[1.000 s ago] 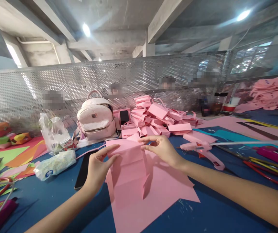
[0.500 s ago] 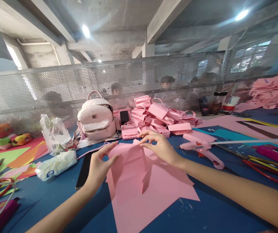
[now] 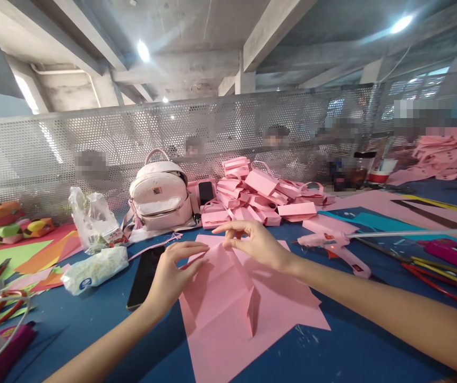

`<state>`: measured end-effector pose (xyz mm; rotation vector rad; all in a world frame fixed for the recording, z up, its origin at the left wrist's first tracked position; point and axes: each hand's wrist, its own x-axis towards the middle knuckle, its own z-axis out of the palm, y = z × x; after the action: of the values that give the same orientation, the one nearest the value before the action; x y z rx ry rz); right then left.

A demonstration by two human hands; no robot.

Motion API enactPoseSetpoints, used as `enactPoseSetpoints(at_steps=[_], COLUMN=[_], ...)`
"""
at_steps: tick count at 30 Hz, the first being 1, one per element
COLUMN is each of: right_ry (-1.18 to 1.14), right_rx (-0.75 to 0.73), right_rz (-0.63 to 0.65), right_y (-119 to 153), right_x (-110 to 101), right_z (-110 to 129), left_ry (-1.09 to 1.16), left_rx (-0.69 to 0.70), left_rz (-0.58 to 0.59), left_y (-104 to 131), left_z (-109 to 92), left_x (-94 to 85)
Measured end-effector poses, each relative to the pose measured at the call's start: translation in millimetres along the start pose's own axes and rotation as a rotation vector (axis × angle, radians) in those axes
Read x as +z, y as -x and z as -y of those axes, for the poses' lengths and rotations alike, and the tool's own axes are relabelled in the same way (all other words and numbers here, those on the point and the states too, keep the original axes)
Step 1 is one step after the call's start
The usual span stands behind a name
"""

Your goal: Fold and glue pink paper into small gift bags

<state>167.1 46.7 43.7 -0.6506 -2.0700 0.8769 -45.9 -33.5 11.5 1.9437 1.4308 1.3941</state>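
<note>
A folded piece of pink paper (image 3: 218, 287), creased with its side flaps bent, stands tilted over a larger pink sheet (image 3: 228, 351) on the blue table. At its upper left edge, my left hand (image 3: 178, 268) is closed, thumb and fingers pinching the paper. My right hand (image 3: 254, 244) pinches the top edge, its fingertips close to those of the left. The fingers partly hide the upper edge. Right of my right hand lies a pink glue gun (image 3: 324, 242) with a small orange light. A black phone (image 3: 146, 276) lies beside my left hand.
Behind my hands, a heap of folded pink paper pieces (image 3: 252, 186) stands next to a pale backpack (image 3: 159, 197). A tissue pack (image 3: 95, 270) and plastic bag (image 3: 93, 218) are on the left. Scissors (image 3: 7, 308) lie at far left. A perforated metal screen (image 3: 212, 122) runs behind.
Both hands have moved slightly toward each other along the top of the folded pink paper. The paper has tilted, its lower right flap shifting right and nearer me.
</note>
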Motion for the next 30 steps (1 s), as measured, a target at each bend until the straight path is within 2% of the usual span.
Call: enactPoseSetpoints(at_steps=[4,7,12,15,21,26,30], right_ry=[0.005,0.031,-0.008,-0.035,0.005,0.021,-0.025], right_rx=[-0.09,-0.154,-0.092,-0.053,-0.115,-0.101,-0.095], right_rz=[0.099,0.117,0.081,0.09,0.034,0.047,0.028], right_y=[0.2,-1.9,-11.0,-16.2,-21.3,-19.5,-22.0], right_x=[15.1,24.6,30.3,28.9,17.8,13.1,7.9], right_z=[14.3,20.1,19.6,17.1,17.3,19.5,17.1], left_ry=[-0.054,-0.027,0.001,0.031,0.149,0.089,0.128], left_rx=[-0.03,-0.06,-0.097,-0.101,-0.178,-0.131,-0.141], left_rz=[-0.034,-0.04,-0.07,-0.08,-0.041,-0.079,-0.08], left_y=[4.5,2.9,-0.6,-1.4,-3.2,0.7,0.5], left_z=[-9.6,-13.2,-17.8,-17.0,-10.3,-9.9,-6.5], left_x=[-2.2,-5.3,-9.9,-10.3,-9.9,-9.6,-7.0])
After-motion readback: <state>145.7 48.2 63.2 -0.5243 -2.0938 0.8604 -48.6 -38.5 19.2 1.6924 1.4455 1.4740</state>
